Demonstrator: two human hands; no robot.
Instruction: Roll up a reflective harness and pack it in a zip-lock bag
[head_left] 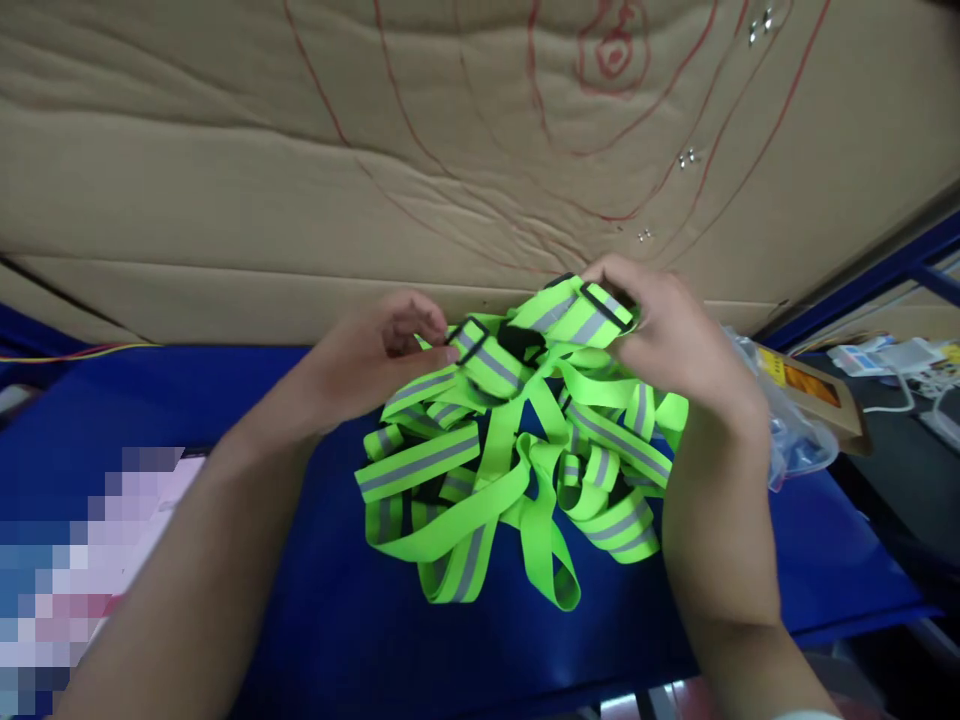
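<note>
A tangled heap of neon-green reflective straps [420, 462], each with a grey stripe along it, lies in front of me. My left hand [379, 350] is at the heap's upper left, fingers curled, with the thumb against a black buckle [471, 340] on one strap. At the upper right, my right hand [660, 325] grips the raised strap ends around another black slider buckle [606, 307]. Its fingertips are partly hidden behind the straps. Several loops hang loose toward the front.
The heap rests on a blue shelf [315, 620]. A cardboard wall [187, 190] with red drawn rings stands behind. To the right are a clear plastic bag [787, 440], a cardboard box [817, 390] and white cables [937, 385]. A partly pixelated pink-and-blue item [139, 530] lies left.
</note>
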